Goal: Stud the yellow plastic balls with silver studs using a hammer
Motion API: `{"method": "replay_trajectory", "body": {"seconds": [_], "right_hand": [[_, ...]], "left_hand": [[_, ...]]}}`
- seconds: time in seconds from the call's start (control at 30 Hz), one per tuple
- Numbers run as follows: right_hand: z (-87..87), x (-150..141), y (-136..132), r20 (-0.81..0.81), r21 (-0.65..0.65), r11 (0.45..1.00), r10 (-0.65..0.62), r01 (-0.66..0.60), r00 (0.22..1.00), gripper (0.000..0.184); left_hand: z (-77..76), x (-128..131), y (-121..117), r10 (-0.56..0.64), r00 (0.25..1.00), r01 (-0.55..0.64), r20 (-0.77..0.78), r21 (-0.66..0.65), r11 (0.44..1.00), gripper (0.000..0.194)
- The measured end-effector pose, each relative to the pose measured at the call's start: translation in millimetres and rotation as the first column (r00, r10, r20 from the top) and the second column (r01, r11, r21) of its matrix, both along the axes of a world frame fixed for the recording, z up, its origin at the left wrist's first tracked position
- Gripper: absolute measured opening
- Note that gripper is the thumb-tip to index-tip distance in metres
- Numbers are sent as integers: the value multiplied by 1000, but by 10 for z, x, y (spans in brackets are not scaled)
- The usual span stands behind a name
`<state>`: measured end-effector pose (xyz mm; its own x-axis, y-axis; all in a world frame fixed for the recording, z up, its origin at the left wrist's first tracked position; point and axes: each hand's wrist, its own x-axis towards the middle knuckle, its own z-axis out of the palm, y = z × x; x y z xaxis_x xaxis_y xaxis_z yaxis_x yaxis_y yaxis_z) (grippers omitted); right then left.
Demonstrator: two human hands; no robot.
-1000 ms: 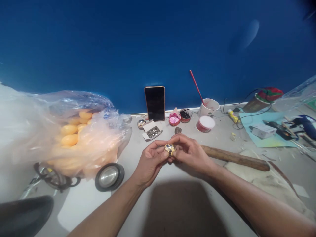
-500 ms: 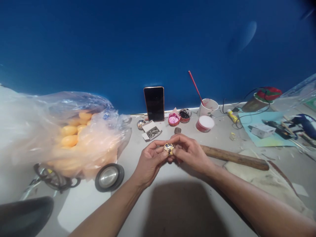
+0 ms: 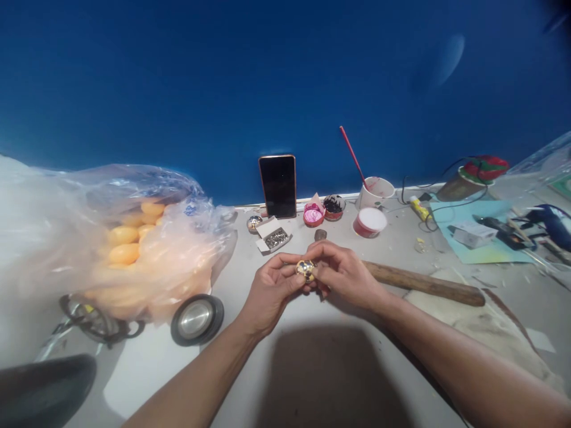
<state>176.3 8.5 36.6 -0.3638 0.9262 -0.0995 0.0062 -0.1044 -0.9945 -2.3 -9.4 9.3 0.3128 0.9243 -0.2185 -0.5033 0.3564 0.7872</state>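
Note:
Between my two hands is a small yellow egg-like ball (image 3: 306,270) with shiny silver and dark pieces on its surface. My left hand (image 3: 276,290) grips it from the left, the thumb pressing its lower side. My right hand (image 3: 339,274) holds its right side, with the thumb on the front and bent fingers behind. The fingers partly cover the ball. Beyond my hands lies an open small white box (image 3: 273,236) full of tiny shiny metal pieces. Behind that box sits a similar silvery ball (image 3: 254,223). A dark lump (image 3: 320,235) lies just past my right fingers.
A phone (image 3: 278,185) leans upright on the blue wall. Cups of pink (image 3: 314,215) and black (image 3: 333,207) material, a white tub (image 3: 370,222) and a wooden stick (image 3: 423,283) are to the right. At left, a plastic bag (image 3: 178,249) holds yellow egg shapes near a round black-rimmed lid (image 3: 197,320).
Both hands keep their hold in nearly the same place. The ball appears slightly turned, and the right thumb has shifted a little on it.

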Motion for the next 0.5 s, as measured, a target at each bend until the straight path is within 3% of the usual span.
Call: {"method": "replay_trajectory", "body": {"seconds": [0.17, 0.37, 0.5], "right_hand": [[-1, 11, -7, 20, 22, 1000, 22, -22, 1000, 19], [-20, -19, -36, 235, 359, 933, -113, 21, 965, 26], [-38, -8, -26, 236, 395, 918, -126, 23, 964, 23]], "left_hand": [[-5, 2, 15, 6, 1000, -6, 21, -2, 1000, 45], [12, 8, 24, 30, 997, -30, 68, -10, 1000, 44], [17, 9, 9, 21, 998, -21, 57, -11, 1000, 45]]}}
